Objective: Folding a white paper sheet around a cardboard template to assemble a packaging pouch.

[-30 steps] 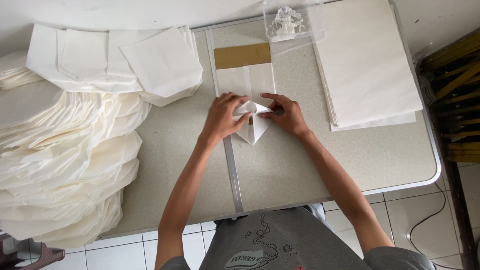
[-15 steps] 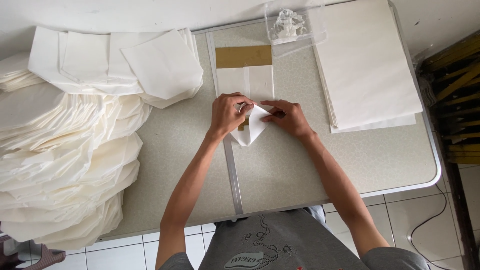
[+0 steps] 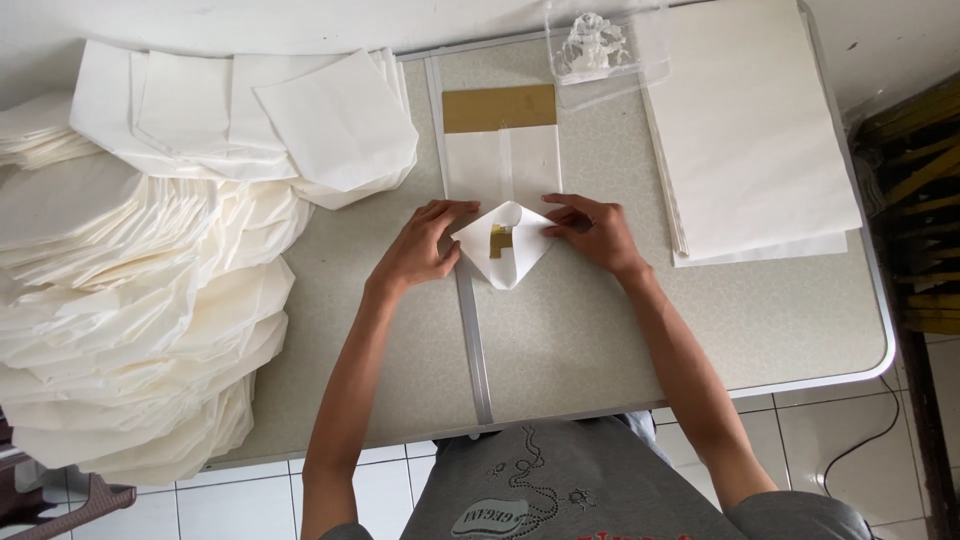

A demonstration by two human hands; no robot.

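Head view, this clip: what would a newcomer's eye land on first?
Probably the big heap of folded white paper pieces spilling over the table's left side. Next, at the centre, the left hand and right hand press the two sides of a small white folded sheet with a point toward the person and a gold-brown patch showing in its middle. A flat stack of white sheets lies at the right.

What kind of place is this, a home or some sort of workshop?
Probably a small hand-work spot, maybe at home: a folding table on a tiled floor, big heaps of folded white paper pieces, a stack of flat sheets, and both hands, left hand and right hand, folding one paper piece.
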